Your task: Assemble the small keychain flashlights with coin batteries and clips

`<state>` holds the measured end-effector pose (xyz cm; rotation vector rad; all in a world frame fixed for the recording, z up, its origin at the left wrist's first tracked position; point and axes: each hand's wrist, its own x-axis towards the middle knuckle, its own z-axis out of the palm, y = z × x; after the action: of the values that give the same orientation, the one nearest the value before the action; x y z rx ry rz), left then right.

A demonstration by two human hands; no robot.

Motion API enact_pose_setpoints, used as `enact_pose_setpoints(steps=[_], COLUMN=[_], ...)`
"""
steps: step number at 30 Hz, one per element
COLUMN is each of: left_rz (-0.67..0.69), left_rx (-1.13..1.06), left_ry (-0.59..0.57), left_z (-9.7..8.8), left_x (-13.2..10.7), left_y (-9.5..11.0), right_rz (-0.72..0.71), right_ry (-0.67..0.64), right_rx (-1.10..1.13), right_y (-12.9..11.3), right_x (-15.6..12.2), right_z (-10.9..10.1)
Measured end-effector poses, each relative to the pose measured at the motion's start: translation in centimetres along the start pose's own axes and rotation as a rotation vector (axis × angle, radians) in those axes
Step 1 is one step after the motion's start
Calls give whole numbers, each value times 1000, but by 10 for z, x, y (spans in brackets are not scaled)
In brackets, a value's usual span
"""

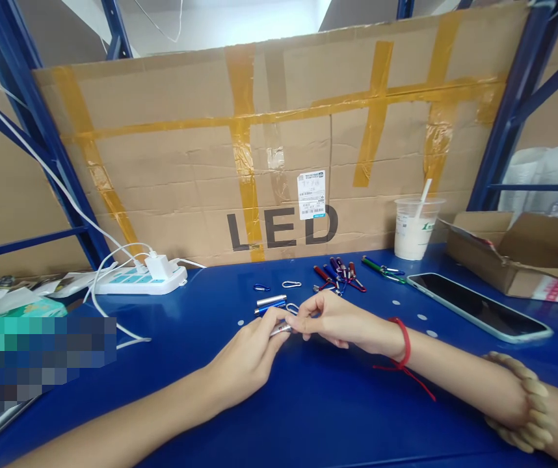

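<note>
My left hand point(247, 351) is closed around a slim silver mini flashlight point(280, 329), its end showing between thumb and fingers. At that end, my right hand point(325, 320) makes a pinch, and the fingertips of both hands meet. A silver carabiner point(292, 308) loops up beside the right fingertips; its lower part is hidden by them, so I cannot see whether it is joined to the flashlight. Just beyond the hands lie another silver flashlight point(272, 300) and a blue flashlight point(270, 307). Farther back are a loose blue carabiner point(261, 287) and a loose silver carabiner point(291, 284).
Several coloured flashlights with carabiners point(340, 276) lie behind my right hand, with green and blue ones point(381, 269) farther right. A phone point(478, 305), a drink cup point(411, 231) and an open carton point(513, 260) stand right. A power strip point(137, 279) with cables sits left.
</note>
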<state>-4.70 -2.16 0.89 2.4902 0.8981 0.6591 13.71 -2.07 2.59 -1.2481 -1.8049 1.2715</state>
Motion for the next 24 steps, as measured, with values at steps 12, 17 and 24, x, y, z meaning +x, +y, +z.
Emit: enact_pose_setpoints(steps=[12, 17, 24], left_rz=[-9, -51, -165], left_rx=[-57, -144, -437], left_ry=[62, 78, 140], left_z=[-1, 1, 3], left_x=[4, 6, 12], left_y=[-2, -4, -17], right_rz=[-25, -28, -525], right_ry=[56, 107, 446], right_rx=[-37, -143, -580], right_y=[3, 8, 15], right_x=[6, 8, 9], right_z=[2, 5, -3])
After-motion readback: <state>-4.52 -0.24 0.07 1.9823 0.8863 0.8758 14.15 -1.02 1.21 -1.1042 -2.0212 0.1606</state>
